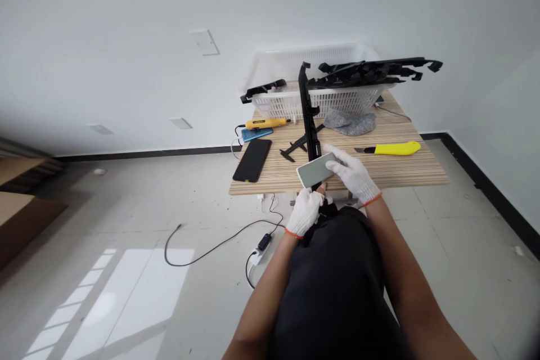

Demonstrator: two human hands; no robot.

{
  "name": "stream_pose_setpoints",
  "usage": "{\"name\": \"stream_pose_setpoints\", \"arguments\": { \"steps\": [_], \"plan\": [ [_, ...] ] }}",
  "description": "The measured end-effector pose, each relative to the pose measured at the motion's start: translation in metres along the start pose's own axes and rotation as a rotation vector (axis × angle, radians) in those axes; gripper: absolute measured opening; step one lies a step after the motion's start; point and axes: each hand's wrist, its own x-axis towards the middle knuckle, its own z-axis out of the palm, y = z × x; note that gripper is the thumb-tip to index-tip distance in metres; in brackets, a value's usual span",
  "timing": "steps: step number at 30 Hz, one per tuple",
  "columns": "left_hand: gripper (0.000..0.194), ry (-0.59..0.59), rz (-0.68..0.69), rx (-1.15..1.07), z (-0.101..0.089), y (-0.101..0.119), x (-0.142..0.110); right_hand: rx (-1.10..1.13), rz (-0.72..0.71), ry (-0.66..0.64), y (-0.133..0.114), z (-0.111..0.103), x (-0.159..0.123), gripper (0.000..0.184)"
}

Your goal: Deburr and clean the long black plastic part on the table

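My left hand, in a white glove with an orange cuff, is closed around the near end of a long black plastic trim piece. The strip runs away from me over the table edge, its far end up against the basket. In my right hand, gloved the same way, is a flat grey-green rectangular pad with a pale edge, gripped at its right end. The pad lies across the strip and hides part of it; whether they touch I cannot tell.
On the wood-grain table are a yellow utility knife, a caliper, a black phone, a yellow pen-like tool and a grey cloth. A white basket holds several black parts. Cables lie on the floor.
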Motion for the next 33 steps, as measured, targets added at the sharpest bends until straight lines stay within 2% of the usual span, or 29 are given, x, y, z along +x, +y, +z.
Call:
{"name": "stream_pose_setpoints", "arguments": {
  "steps": [4, 7, 9, 11, 15, 17, 21, 25, 27, 30, 33],
  "plan": [
    [0.032, 0.001, 0.065, -0.031, 0.000, 0.001, 0.000, 0.005, 0.013, 0.136, 0.002, 0.000, 0.001, 0.055],
    [0.034, 0.024, 0.008, -0.028, 0.001, 0.000, 0.001, -0.050, -0.050, 0.053, 0.003, 0.000, 0.002, 0.050],
    [0.030, 0.017, 0.004, -0.048, 0.001, -0.001, 0.001, -0.044, -0.041, 0.081, 0.003, 0.000, 0.002, 0.049],
    [0.024, 0.010, 0.054, -0.066, 0.001, -0.003, 0.003, -0.032, -0.028, 0.117, 0.003, 0.000, 0.001, 0.049],
    [0.013, 0.042, 0.186, 0.009, -0.001, -0.007, 0.009, -0.234, -0.107, -0.084, 0.003, 0.001, -0.004, 0.045],
    [0.014, 0.055, 0.173, 0.039, -0.002, -0.008, 0.010, -0.280, -0.102, -0.100, 0.003, 0.002, -0.005, 0.040],
    [0.026, 0.066, 0.090, 0.015, -0.001, -0.005, 0.005, -0.177, -0.012, -0.001, 0.005, 0.005, -0.003, 0.030],
    [0.024, 0.000, 0.062, -0.041, 0.000, 0.001, 0.000, 0.066, 0.022, 0.211, 0.005, 0.005, 0.005, 0.031],
    [0.032, -0.023, 0.021, -0.060, 0.001, 0.003, -0.001, 0.191, 0.052, 0.282, 0.002, 0.005, 0.007, 0.032],
    [0.041, -0.030, -0.022, -0.091, 0.001, 0.005, -0.002, 0.288, 0.096, 0.206, -0.003, 0.004, 0.004, 0.034],
    [0.038, -0.027, -0.006, -0.114, 0.002, 0.007, -0.003, 0.373, 0.126, 0.169, -0.008, 0.001, -0.001, 0.031]
  ]
}}
